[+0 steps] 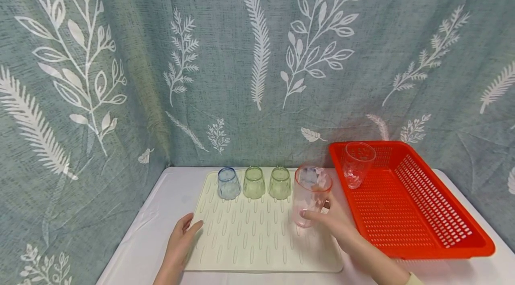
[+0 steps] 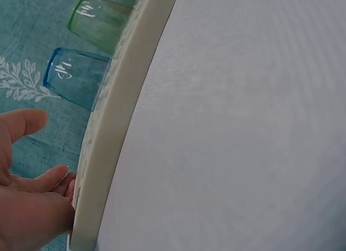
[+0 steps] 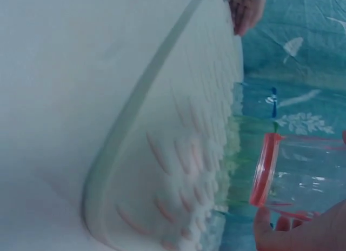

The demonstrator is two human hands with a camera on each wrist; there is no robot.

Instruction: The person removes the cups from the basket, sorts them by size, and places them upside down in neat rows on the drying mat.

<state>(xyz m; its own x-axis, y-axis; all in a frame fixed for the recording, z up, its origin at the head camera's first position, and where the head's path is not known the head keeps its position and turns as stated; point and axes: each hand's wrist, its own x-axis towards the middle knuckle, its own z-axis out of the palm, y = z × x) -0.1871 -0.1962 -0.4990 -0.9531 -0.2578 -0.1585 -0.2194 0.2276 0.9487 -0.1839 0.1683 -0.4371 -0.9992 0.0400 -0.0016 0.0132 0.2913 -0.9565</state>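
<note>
My right hand (image 1: 335, 218) holds a clear, red-tinted drinking glass (image 1: 307, 195) over the right part of a cream ribbed mat (image 1: 245, 231). In the right wrist view, a thick red end of this glass (image 3: 265, 170) faces the mat, and the fingers lie along its side. A blue glass (image 1: 229, 184) and two green glasses (image 1: 254, 183) (image 1: 280, 183) stand in a row at the mat's back. Another bluish glass (image 1: 309, 175) shows through the held one. My left hand (image 1: 183, 236), thumb and fingers spread, is at the mat's left edge; whether it touches is unclear.
A red perforated basket (image 1: 402, 213) stands to the right of the mat. One clear, pinkish glass (image 1: 359, 164) leans in its back left corner. The white tabletop (image 1: 146, 227) extends around the mat, and a patterned green-blue curtain (image 1: 225, 75) hangs close behind.
</note>
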